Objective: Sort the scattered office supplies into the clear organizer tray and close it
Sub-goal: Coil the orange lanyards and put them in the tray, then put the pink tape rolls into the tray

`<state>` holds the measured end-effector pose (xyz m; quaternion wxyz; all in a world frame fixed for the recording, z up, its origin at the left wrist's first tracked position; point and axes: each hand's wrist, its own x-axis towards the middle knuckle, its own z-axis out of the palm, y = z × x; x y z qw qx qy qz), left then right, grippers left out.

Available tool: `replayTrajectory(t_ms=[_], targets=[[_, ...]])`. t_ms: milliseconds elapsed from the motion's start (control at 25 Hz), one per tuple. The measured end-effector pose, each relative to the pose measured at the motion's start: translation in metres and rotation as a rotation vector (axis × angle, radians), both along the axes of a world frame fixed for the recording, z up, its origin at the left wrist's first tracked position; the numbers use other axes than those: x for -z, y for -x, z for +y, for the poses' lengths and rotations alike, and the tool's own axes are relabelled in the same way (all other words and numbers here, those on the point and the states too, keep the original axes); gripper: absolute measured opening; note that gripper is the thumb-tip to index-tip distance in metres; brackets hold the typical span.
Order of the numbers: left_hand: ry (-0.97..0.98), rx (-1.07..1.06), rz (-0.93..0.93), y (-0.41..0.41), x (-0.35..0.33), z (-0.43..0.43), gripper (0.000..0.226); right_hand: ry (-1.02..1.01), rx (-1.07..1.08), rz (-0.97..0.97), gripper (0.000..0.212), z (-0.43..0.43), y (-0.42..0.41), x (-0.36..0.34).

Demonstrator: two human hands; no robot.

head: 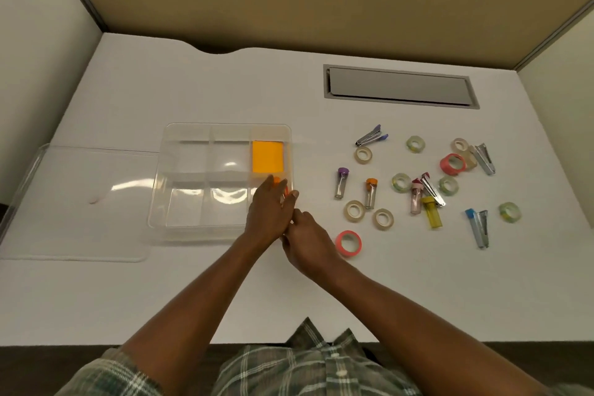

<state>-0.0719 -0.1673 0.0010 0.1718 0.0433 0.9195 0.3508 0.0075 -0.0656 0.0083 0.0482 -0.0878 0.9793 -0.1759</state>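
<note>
The clear organizer tray (221,130) sits left of centre, with an orange sticky-note pad (267,156) in its far right compartment. My left hand (268,210) reaches over the near right compartment, and a small orange item (276,180) peeks out past its fingertips. My right hand (308,243) touches the left hand at the tray's near right corner, fingers curled down and palm hidden. The clear lid (80,199) lies flat to the left of the tray. To the right, scattered supplies include a pink tape roll (348,243), clear tape rolls (354,210), an orange-capped vial (370,193), a purple-capped vial (341,182) and a purple staple remover (373,135).
Farther right lie green tape rolls (415,143), a second pink roll (452,164), a yellow vial (432,215), a blue vial (472,222) and metal staple removers (483,157). A grey cable hatch (400,87) is set into the desk behind them. Partition walls enclose the desk.
</note>
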Motion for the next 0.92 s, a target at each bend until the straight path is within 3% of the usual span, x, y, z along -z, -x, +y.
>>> replayTrajectory(t_ms=[640, 800, 920], targets=[[-0.005, 0.076, 0.015, -0.041, -0.01, 0.07, 0.047, 0.252, -0.047, -0.045, 0.028, 0.081, -0.038, -0.006], [0.055, 0.001, 0.274, -0.051, -0.022, 0.095, 0.043, 0.301, 0.007, -0.005, 0.025, 0.126, -0.047, -0.015], [0.086, 0.175, 0.445, -0.063, -0.027, 0.117, 0.039, 0.304, 0.201, 0.048, 0.022, 0.18, -0.047, -0.007]])
